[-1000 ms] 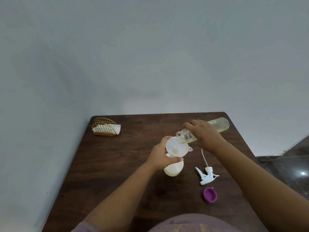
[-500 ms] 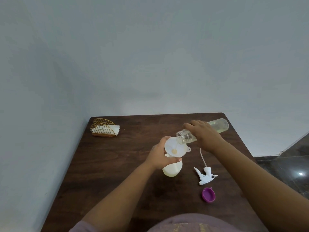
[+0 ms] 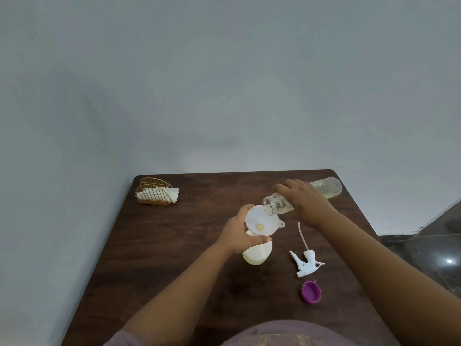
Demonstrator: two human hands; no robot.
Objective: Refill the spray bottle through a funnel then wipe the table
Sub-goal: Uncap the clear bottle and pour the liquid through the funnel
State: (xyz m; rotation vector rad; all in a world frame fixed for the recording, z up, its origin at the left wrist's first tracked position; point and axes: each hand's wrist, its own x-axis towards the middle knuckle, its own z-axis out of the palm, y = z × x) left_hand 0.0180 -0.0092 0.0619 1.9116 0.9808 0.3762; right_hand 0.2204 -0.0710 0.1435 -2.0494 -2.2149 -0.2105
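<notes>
A white spray bottle (image 3: 257, 254) stands uncapped mid-table with a white funnel (image 3: 262, 222) seated in its neck. My left hand (image 3: 240, 233) grips the bottle's neck just under the funnel. My right hand (image 3: 303, 203) holds a clear refill bottle (image 3: 329, 187) tipped almost flat, its open mouth over the funnel's rim. Pale yellow liquid lies in the refill bottle and shows at the funnel's hole. The white trigger sprayer head (image 3: 307, 262) with its dip tube lies on the table to the right of the spray bottle.
A purple cap (image 3: 311, 292) lies open side up near the sprayer head. A gold wire holder with white napkins (image 3: 156, 193) stands at the far left corner of the dark wooden table (image 3: 174, 245). Grey walls border the table's left and far edges.
The refill bottle's mouth has dropped slightly closer over the funnel. Both hands keep their grips; nothing else on the table has moved.
</notes>
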